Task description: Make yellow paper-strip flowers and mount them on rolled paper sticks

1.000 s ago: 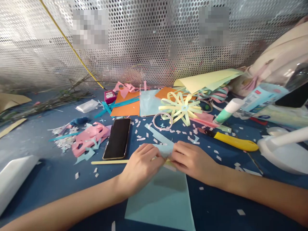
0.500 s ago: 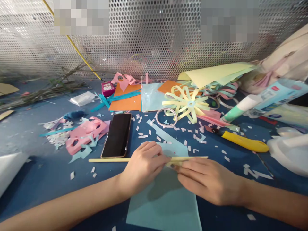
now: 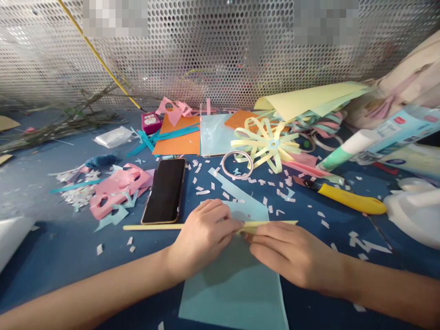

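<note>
A thin yellow paper roll point(image 3: 151, 227) lies crosswise over a light blue paper sheet point(image 3: 237, 298), its left end sticking out past the phone's lower edge. My left hand point(image 3: 206, 238) is closed on the middle of the roll, fingertips pinched against it. Just to the right, my right hand point(image 3: 292, 254) grips the same roll with thumb and fingers, close to the left fingertips. The part of the roll under my fingers is partly hidden. Directly beyond the left hand lies a black phone point(image 3: 164, 191).
Pink paper scraps point(image 3: 118, 188) lie left. A tape roll point(image 3: 237, 164) and a yellow paper-strip flower point(image 3: 273, 144) are beyond my hands. On the right are a yellow-handled cutter point(image 3: 352, 199), a glue stick point(image 3: 350, 149) and a white container point(image 3: 415, 215). Perforated metal point(image 3: 220, 55) stands behind.
The right hand has shifted slightly left toward the left hand, still on the yellow roll. The camera view has moved a little; the other things stay in place.
</note>
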`<state>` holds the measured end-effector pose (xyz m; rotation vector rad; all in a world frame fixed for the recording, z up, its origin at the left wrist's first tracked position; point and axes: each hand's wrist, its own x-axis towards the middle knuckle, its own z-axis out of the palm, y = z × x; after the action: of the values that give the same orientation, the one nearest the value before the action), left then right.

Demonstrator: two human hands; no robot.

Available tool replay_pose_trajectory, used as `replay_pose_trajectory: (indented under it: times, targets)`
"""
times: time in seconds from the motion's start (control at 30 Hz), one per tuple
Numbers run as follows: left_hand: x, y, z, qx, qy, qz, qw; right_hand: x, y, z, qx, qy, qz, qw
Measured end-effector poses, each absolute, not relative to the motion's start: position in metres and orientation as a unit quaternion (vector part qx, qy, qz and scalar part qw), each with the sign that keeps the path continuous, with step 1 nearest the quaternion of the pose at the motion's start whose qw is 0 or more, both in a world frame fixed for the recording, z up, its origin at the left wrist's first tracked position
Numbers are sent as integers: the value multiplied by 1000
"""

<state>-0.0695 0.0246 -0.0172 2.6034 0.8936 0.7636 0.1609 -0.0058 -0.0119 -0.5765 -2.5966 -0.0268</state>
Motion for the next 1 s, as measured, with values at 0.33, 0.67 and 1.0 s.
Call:
replay_pose_trajectory:
  times: [0.33,0.67,1.0]
  targets:
    - [-69,24,-17,900,313,268,142,184,-19,-8,-203,-956,5,211]
    - [-69,25,-17,901,311,264,151,185,-16,2,-243,-944,56,217]
    - [-70,25,-17,893,316,261,187,154,1,-7,-265,-928,82,249]
